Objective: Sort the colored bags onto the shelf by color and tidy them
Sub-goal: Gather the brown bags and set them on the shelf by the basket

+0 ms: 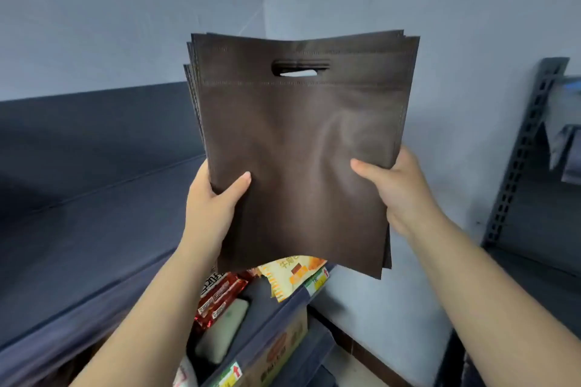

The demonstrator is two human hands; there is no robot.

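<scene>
While both hands hold it upright in front of the wall, the stack of dark brown bags (298,141) rises well above each grip, its cut-out handle slot (300,68) near the top edge and its bottom edge hanging a little below the wrists. On its own side the left hand (210,204) pinches the stack's lower left edge, thumb across the front face and fingers hidden behind. Opposite it, the right hand (399,188) pinches the lower right edge the same way, thumb on the front. Several bag edges fan out at the upper left corner, so the stack is not squared. Below the grips, a dark shelf (283,311) holds red snack packets (220,295), a pale green packet (223,330) and a yellow snack bag (292,273). Left of the grips lies a dark flat shelf top (78,214); right of them stands a perforated metal upright (522,148).
</scene>
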